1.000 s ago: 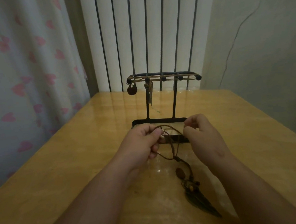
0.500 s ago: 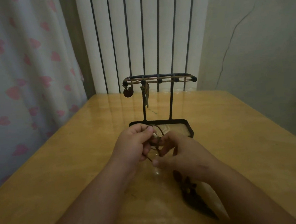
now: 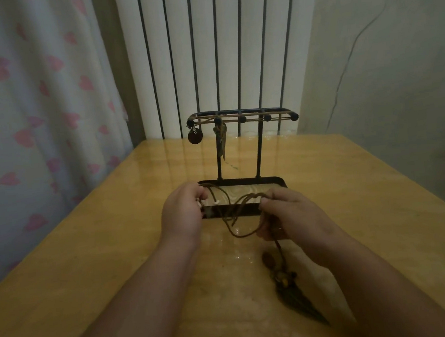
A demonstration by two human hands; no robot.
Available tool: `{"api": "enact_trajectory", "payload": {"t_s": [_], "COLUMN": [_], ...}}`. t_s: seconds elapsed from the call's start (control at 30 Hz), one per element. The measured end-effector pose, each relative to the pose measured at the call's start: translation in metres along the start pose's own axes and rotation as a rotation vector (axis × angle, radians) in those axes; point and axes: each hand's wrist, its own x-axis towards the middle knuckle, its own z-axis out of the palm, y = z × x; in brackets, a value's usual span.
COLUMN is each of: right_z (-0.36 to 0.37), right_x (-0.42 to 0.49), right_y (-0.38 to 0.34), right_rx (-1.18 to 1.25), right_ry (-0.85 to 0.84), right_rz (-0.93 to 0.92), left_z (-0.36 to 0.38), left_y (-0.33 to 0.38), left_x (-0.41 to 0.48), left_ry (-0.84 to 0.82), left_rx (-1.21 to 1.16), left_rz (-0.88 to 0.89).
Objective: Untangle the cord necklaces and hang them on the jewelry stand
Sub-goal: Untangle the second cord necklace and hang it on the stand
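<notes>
A black jewelry stand (image 3: 260, 148) stands mid-table, its base tray just beyond my hands. Two necklaces hang on its top rail: a round dark pendant (image 3: 195, 137) at the left end and a long thin pendant (image 3: 223, 141) beside it. A brown cord necklace (image 3: 237, 218) stretches in loose loops between my hands. My left hand (image 3: 185, 212) pinches one end near the tray's front left corner. My right hand (image 3: 288, 213) grips the cord at the tray's front right. The cord runs down from my right hand to a beaded, dark leaf-shaped pendant (image 3: 296, 299) lying on the table.
The wooden table (image 3: 88, 249) is glossy and reaches a white ribbed radiator (image 3: 217, 46) at the back. A curtain with pink hearts (image 3: 33, 105) hangs along the left edge. A grey wall (image 3: 395, 56) stands to the right.
My hands were close together half a second ago; they have now pulled apart, my right hand moving right, and the cord is drawn out into open loops between them.
</notes>
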Motion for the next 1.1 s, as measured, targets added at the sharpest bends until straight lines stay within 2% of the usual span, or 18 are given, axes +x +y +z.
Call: {"api": "enact_trajectory", "payload": {"t_s": [0.07, 0.13, 0.23, 0.37, 0.5, 0.57, 0.63, 0.7, 0.77, 0.83, 0.93, 1.0, 1.1], "right_z": [-0.002, -0.005, -0.009, -0.012, -0.014, -0.015, -0.015, -0.014, -0.011, -0.01, -0.01, -0.011, -0.011], "right_x": [0.0, 0.001, 0.005, 0.007, 0.006, 0.004, 0.003, 0.003, 0.002, 0.002, 0.003, 0.003, 0.004], "right_y": [-0.001, 0.0, 0.002, 0.002, 0.003, 0.003, 0.002, 0.001, 0.0, 0.0, 0.0, 0.0, 0.0], "right_rx": [0.079, 0.073, 0.05, 0.101, 0.152, 0.188, 0.226, 0.24, 0.251, 0.27, 0.322, 0.352, 0.389], "right_ry": [0.018, 0.064, 0.117, 0.164, 0.162, 0.143, 0.114, 0.082, 0.065, 0.064, 0.05, 0.038, 0.025], "right_rz": [0.025, 0.024, -0.007, -0.025, -0.063, -0.09, -0.105, -0.104, -0.105, -0.108, -0.11, -0.113, -0.107], "left_z": [-0.001, -0.001, -0.004, -0.007, -0.004, -0.005, -0.007, -0.006, -0.004, -0.001, 0.003, 0.005, 0.004], "left_y": [0.0, -0.002, -0.004, -0.005, -0.004, -0.002, -0.002, 0.0, 0.002, 0.001, -0.003, -0.005, -0.008], "left_x": [0.003, 0.003, 0.007, 0.009, 0.004, 0.003, 0.002, -0.005, -0.01, -0.013, -0.02, -0.02, -0.019], "left_ry": [0.049, 0.001, -0.023, -0.044, -0.05, -0.046, -0.026, -0.003, -0.058, -0.269, -0.589, -0.642, -0.598], "left_rx": [-0.099, -0.142, -0.054, 0.244, 0.42, 0.65, 1.0, 1.119, 0.985, 0.751, 0.587, 0.56, 0.537], "left_rz": [-0.054, -0.045, -0.027, 0.075, 0.119, 0.092, 0.112, 0.225, 0.381, 0.438, 0.263, 0.185, 0.168]}}
